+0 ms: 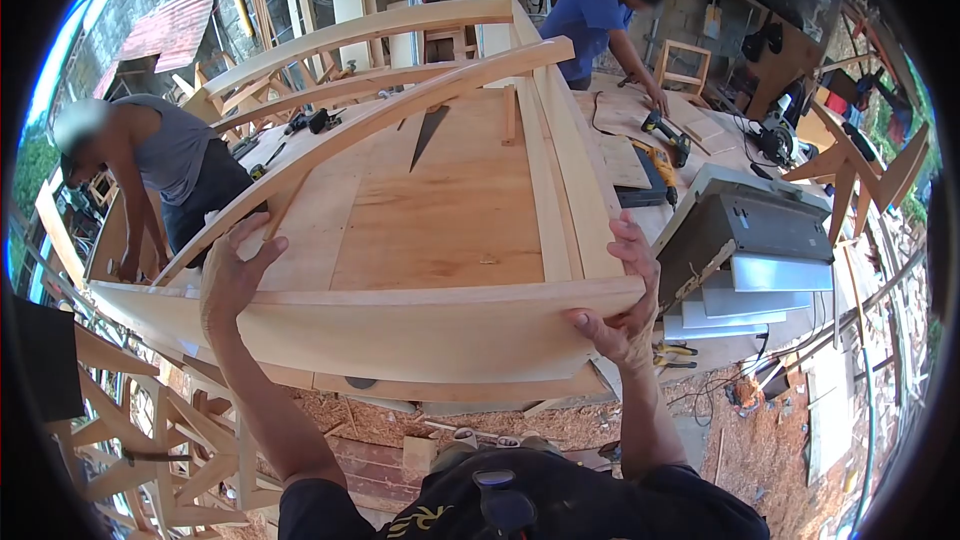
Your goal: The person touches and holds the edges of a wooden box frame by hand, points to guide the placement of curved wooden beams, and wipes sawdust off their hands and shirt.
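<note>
A large wooden frame (430, 330) with curved ribs lies across the bench in front of me. My right hand (625, 300) wraps round its near right corner, thumb on the front board and fingers at the side. My left hand (238, 265) is at the left part of the frame, near the lower end of a curved wooden strip (400, 105), its thumb and fingers spread apart. Inside the frame, a handsaw (428, 137) rests on the plywood panel (450, 210).
Someone in a grey top (170, 155) bends over at the left; another person in blue (590, 20) works at the back. Drills (665, 138), a grey machine (740, 230) and pliers (675, 352) are on the right. Wood shavings (780, 460) cover the floor. Stacked wooden pieces (160, 440) stand lower left.
</note>
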A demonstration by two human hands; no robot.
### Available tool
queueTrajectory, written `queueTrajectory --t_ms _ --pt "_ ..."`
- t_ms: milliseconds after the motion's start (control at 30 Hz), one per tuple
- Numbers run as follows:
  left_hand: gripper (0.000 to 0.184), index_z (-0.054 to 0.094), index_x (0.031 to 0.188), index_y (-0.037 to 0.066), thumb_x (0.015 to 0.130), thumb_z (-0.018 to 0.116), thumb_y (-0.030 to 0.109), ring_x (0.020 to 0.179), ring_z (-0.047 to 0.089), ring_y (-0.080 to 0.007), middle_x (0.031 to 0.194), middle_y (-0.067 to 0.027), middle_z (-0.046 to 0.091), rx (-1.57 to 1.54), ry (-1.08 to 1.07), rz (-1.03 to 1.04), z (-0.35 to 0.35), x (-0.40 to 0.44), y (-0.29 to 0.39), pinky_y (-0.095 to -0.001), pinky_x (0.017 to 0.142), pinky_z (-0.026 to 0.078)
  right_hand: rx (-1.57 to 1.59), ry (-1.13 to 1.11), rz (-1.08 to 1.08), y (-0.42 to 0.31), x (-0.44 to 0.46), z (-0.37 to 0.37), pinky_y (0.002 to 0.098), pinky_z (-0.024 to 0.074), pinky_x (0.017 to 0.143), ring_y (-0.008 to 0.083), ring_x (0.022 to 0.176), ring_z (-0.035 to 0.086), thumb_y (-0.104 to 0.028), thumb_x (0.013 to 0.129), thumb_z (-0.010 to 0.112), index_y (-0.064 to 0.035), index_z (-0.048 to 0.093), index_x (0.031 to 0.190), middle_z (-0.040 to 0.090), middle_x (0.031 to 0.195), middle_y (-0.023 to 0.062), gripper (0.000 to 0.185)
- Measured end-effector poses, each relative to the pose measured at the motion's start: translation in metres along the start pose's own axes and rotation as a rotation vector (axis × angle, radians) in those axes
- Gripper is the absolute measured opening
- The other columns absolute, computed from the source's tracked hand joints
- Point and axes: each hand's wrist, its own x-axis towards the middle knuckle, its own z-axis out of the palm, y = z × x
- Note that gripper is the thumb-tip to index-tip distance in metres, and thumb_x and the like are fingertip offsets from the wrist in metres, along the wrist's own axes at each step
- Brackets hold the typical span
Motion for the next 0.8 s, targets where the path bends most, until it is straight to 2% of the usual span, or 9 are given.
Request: queueTrajectory --t_ms 233,800 --pt "0.059 0.069 0.125 0.004 0.080 0.080 0.041 0.122 0.063 -0.0286 0.127 -0.0161 0.069 -0.001 -0.009 -0.008 0.0003 0.0000 -0.0011 -0.0368 0.104 0.044 0.059 0.004 0.034 -0.0019 -0.0014 0.0026 0.0572 0.0201 0.122 0.0401 0.150 0.023 -0.022 0.073 0.089 -0.0053 0.043 0.138 0.037 0.148 0.0220 0.082" --pt "0.059 0.069 0.125 0.004 0.080 0.079 0.042 0.122 0.063 -0.0274 0.126 -0.0149 0.069 -0.001 -0.019 -0.015 -0.0008 -0.0004 0.0010 -0.0368 0.103 0.044 0.026 -0.008 0.003 0.0005 -0.0008 0.0006 0.0570 0.0244 0.121 0.0399 0.149 0.025 -0.025 0.075 0.087 -0.0029 0.043 0.138 0.037 0.149 0.0226 0.080"
